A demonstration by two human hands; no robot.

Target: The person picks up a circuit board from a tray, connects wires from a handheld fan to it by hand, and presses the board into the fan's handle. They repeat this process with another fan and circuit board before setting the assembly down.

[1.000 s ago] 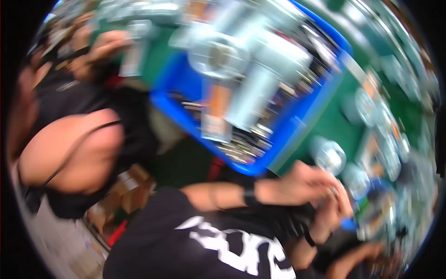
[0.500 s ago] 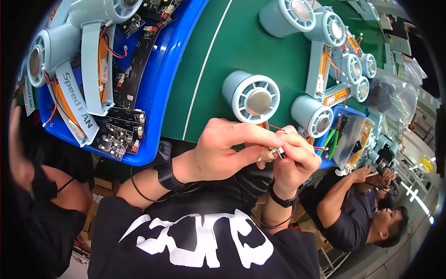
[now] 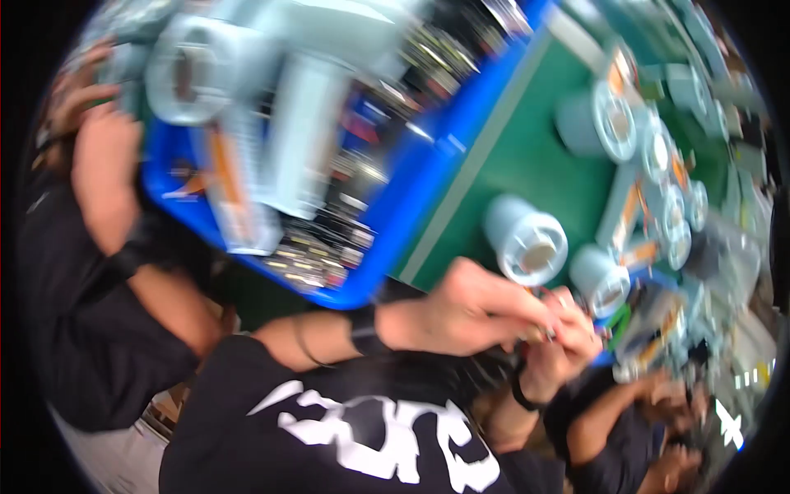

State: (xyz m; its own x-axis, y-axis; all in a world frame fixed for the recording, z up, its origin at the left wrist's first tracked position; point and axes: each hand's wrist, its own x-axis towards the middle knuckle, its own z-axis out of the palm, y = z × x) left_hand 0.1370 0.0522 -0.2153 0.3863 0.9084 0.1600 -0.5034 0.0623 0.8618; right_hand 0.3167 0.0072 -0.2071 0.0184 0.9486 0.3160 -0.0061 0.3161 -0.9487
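My left hand [image 3: 477, 311] and my right hand [image 3: 562, 336] meet at the table's near edge, fingers pinched together on a small wire connector [image 3: 550, 333]. Blur hides its details, and the fingers cover most of it. Thin red wires show just above the fingertips. Directly beyond my hands, a pale blue fan housing [image 3: 504, 229] with a round metallic centre lies on the green table [image 3: 461, 226]. A second pale blue fan head [image 3: 594, 272] sits right beside my right hand.
At left stands a blue tray [image 3: 403, 210] holding fan bodies and black circuit boards. More fan parts with orange pieces [image 3: 629, 210] cluster at the right. A co-worker's arm [image 3: 115, 181] is at the far left; another person [image 3: 613, 420] works at the lower right.
The view has swung left and blurred, so the tray and table appear shifted rightward. My hands keep their pinch together near the fan housing. The left co-worker's hand now shows beside the tray.
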